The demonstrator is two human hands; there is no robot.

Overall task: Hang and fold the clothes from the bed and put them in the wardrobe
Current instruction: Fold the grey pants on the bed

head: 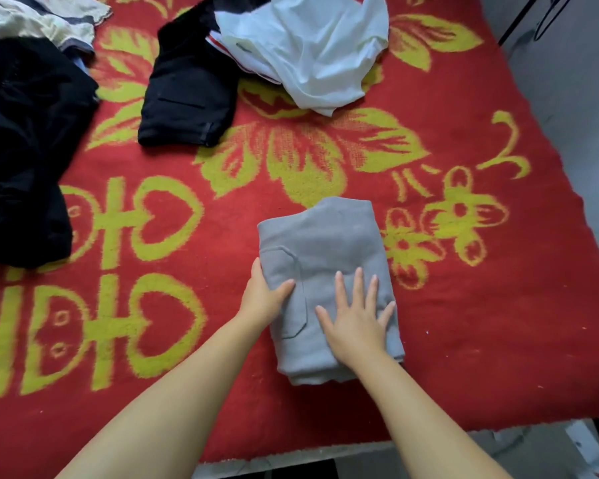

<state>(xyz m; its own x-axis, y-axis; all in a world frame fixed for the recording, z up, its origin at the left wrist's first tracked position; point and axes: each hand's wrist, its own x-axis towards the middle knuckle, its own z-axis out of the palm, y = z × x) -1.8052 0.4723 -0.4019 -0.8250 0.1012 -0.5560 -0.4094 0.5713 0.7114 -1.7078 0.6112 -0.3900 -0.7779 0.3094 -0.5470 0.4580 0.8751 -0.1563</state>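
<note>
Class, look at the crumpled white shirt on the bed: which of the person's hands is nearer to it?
Right. The right hand lies flat on the folded grey garment, below the white shirt; the left hand grips the garment's left edge, further aside.

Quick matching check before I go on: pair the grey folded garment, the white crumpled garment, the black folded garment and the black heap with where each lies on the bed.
Things:
1. grey folded fleece garment
2. white crumpled garment
3. small black folded garment
4. large black heap of clothes

Places:
A. far left edge
B. top centre, unfolded
C. under both hands, near edge
D. just left of the white one

Pairs: 1-C, 2-B, 3-D, 4-A
</note>
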